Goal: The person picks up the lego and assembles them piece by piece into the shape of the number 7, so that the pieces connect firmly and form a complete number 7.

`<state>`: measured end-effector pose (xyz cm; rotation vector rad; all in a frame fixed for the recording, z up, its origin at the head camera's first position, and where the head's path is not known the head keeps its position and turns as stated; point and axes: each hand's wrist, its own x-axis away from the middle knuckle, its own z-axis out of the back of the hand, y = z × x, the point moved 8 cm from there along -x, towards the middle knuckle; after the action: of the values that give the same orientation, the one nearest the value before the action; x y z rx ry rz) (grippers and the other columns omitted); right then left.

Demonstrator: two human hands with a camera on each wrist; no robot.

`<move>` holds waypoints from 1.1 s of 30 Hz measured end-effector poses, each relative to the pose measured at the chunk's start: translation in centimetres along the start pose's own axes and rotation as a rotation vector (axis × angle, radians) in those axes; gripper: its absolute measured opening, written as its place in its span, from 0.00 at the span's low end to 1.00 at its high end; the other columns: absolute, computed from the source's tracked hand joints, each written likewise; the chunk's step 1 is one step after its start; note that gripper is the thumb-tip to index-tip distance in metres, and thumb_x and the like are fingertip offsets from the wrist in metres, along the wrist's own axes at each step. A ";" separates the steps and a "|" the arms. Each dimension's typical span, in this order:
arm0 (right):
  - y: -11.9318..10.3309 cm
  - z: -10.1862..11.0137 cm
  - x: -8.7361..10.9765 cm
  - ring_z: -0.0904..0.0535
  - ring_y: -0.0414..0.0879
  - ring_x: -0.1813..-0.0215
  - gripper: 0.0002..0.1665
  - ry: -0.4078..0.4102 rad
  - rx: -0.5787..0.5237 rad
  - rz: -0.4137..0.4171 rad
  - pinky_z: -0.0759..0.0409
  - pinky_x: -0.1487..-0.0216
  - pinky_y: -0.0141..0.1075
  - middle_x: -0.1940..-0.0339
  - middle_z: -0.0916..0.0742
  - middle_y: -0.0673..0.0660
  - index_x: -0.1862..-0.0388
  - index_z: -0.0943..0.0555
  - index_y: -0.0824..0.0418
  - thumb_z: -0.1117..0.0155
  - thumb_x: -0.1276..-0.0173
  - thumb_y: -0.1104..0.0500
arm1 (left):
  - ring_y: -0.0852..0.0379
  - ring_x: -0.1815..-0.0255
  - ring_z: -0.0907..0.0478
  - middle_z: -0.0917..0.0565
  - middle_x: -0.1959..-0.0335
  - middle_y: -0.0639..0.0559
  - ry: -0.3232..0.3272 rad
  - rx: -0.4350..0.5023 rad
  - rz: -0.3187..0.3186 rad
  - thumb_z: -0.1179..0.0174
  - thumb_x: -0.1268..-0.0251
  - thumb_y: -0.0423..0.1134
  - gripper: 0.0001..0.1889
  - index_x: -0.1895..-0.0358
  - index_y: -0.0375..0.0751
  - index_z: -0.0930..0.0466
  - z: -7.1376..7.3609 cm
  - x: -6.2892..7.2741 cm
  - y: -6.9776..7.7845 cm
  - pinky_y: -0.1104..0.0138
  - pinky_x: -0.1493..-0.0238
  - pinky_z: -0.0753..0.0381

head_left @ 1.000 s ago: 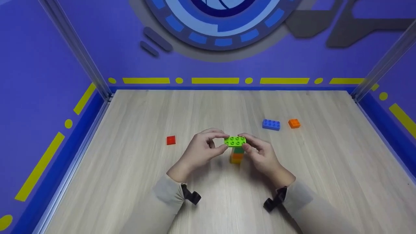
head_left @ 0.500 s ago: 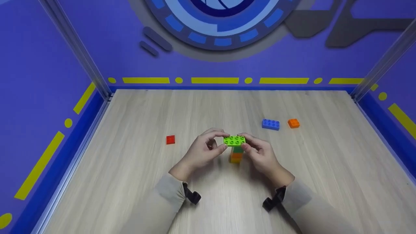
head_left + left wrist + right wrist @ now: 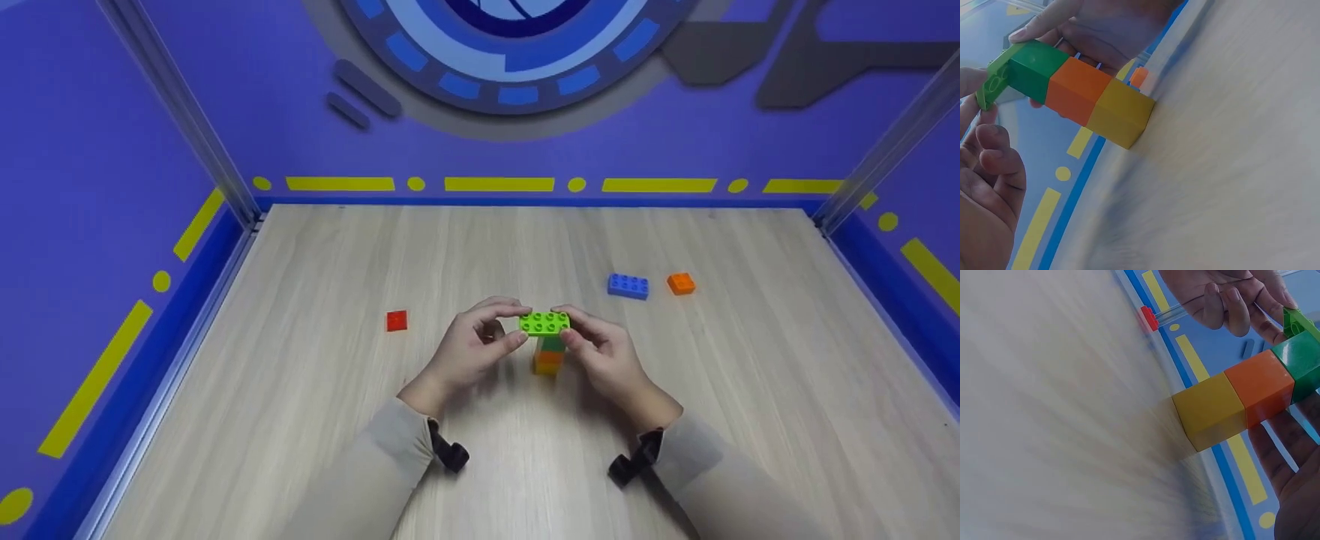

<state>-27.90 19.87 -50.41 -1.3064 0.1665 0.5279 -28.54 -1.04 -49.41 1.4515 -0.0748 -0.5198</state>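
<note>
Brick (image 3: 545,323), lime, studs up, right between the hands at fingertip level. Pinched at its left end by left hand (image 3: 469,345), thumb on near edge, index finger on far edge. Pinched at its right end by right hand (image 3: 611,356), same grip. Neither hand nearer: both touching. Long axis hand to hand, roughly level, one short end pointing at each palm.

Key relation: brick off-centre on stack (image 3: 549,357). Right part over it, left part overhanging toward left hand, hollow underside showing in left wrist view. Fully seated or just resting: can't tell.

Stack upright under brick, long axis vertical, so crosswise to brick. Green cube (image 3: 1036,64) on top, orange cube (image 3: 1078,87) in middle, yellow cube (image 3: 1120,112) at bottom, apparently standing on table (image 3: 450,247). Closer to right hand than left, with right fingers alongside; contact there unclear.

Loose on table: red piece (image 3: 397,321) left of left hand; blue block (image 3: 628,286) and orange block (image 3: 682,283) beyond right hand.
</note>
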 end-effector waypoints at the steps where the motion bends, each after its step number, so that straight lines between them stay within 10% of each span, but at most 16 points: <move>1: 0.1 0.0 0.0 0.10 0.37 0.41 0.23 0.002 -0.001 -0.006 0.13 0.33 0.27 0.36 0.07 0.47 0.27 0.15 0.70 0.37 0.17 0.73 | 0.63 0.62 0.24 0.17 0.30 0.35 0.004 0.002 -0.001 0.28 0.22 0.31 0.20 0.31 0.34 0.12 0.0 0.0 0.0 0.75 0.58 0.22; 19: 0.3 -0.1 0.0 0.11 0.35 0.41 0.22 0.009 0.014 -0.051 0.15 0.35 0.24 0.33 0.08 0.65 0.26 0.15 0.69 0.37 0.15 0.70 | 0.61 0.67 0.23 0.12 0.40 0.35 0.060 -0.043 0.100 0.48 0.06 0.43 0.25 0.19 0.34 0.23 0.3 0.8 -2.2 0.71 0.61 0.22; 23: 0.5 0.1 0.0 0.11 0.35 0.43 0.21 0.014 0.007 -0.077 0.15 0.36 0.25 0.33 0.07 0.59 0.28 0.14 0.67 0.36 0.15 0.69 | 0.57 0.70 0.23 0.12 0.37 0.35 0.239 -0.013 0.151 0.48 0.06 0.43 0.23 0.23 0.32 0.21 2.8 0.7 -3.2 0.69 0.68 0.22; 29: 0.6 0.1 0.0 0.11 0.35 0.42 0.21 0.019 -0.010 -0.084 0.15 0.34 0.25 0.33 0.08 0.63 0.28 0.14 0.68 0.36 0.16 0.70 | 0.44 0.33 0.18 0.21 0.27 0.43 0.705 -0.227 0.310 0.48 0.06 0.48 0.23 0.23 0.40 0.24 8.8 2.6 -4.3 0.51 0.32 0.17; 33: 0.7 -0.1 -0.1 0.11 0.34 0.40 0.22 0.014 -0.007 -0.088 0.16 0.32 0.24 0.30 0.10 0.68 0.28 0.14 0.68 0.36 0.16 0.70 | 0.40 0.32 0.22 0.26 0.23 0.42 0.773 -0.259 0.372 0.48 0.06 0.50 0.25 0.21 0.40 0.28 11.3 3.2 -4.5 0.47 0.29 0.21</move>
<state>-28.28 19.81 -50.98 -1.3180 0.1184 0.4446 -31.00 -12.84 -53.00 1.2589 0.3213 0.3406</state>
